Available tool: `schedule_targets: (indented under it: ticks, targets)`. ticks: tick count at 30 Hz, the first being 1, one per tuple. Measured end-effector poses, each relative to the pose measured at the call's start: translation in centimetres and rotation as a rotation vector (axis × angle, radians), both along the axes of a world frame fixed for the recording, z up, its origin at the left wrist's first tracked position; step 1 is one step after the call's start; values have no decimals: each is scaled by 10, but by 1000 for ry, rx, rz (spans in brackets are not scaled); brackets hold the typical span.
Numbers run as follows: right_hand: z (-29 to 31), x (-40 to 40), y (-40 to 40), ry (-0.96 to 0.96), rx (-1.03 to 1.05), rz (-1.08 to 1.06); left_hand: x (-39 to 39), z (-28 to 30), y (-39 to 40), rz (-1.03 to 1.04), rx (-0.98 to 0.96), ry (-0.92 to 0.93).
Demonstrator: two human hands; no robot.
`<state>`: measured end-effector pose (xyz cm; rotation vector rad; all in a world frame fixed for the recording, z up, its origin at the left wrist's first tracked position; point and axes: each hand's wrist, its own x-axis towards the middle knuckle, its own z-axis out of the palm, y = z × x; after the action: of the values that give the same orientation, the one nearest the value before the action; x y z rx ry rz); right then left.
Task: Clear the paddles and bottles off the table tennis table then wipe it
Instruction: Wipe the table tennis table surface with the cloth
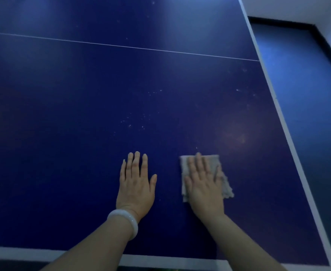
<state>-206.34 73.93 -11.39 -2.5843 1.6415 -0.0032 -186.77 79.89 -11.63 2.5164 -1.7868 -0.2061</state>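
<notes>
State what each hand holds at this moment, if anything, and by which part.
Neither hand grips anything. The right hand presses flat on the middle of the cloth; the left hand rests flat on the bare table.

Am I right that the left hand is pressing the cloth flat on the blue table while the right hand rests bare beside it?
No, swapped: the head view shows the right hand pressing the cloth on the blue table, the left hand bare beside it.
</notes>
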Motion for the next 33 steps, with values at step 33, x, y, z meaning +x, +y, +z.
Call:
schedule_targets:
  ticks: [33]
  targets:
    - [-8, 37, 34, -34, -24, -45, 1, 9, 0, -21, 70, 59]
